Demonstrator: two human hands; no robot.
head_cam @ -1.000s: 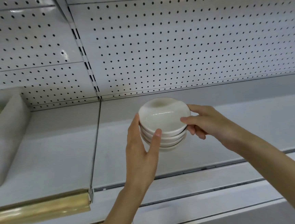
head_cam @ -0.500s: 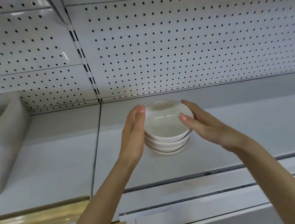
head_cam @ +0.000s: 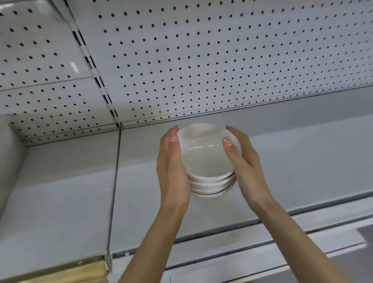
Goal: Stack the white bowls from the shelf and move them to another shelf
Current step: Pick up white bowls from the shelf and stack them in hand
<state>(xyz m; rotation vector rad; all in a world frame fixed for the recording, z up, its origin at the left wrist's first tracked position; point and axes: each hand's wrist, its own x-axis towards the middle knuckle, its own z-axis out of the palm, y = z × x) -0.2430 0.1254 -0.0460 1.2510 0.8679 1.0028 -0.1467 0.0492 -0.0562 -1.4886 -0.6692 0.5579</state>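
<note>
stack of small white glazed ceramic bowls (head_cam: pixel 206 162) over middle of pale grey metal shelf (head_cam: pixel 313 164); resting or just lifted, cannot tell. left hand (head_cam: pixel 172 172) and right hand (head_cam: pixel 245 167) cup its opposite sides, thumbs on top rim. likely stiff, slick, breakable, weighty; support bottom bowl.

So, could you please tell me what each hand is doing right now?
Left hand: holds the stack of white bowls.
Right hand: holds the same stack.

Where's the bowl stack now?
Head view, centre: the stack of white bowls is held between the left hand and right hand, over the shelf just right of the divider.
</note>
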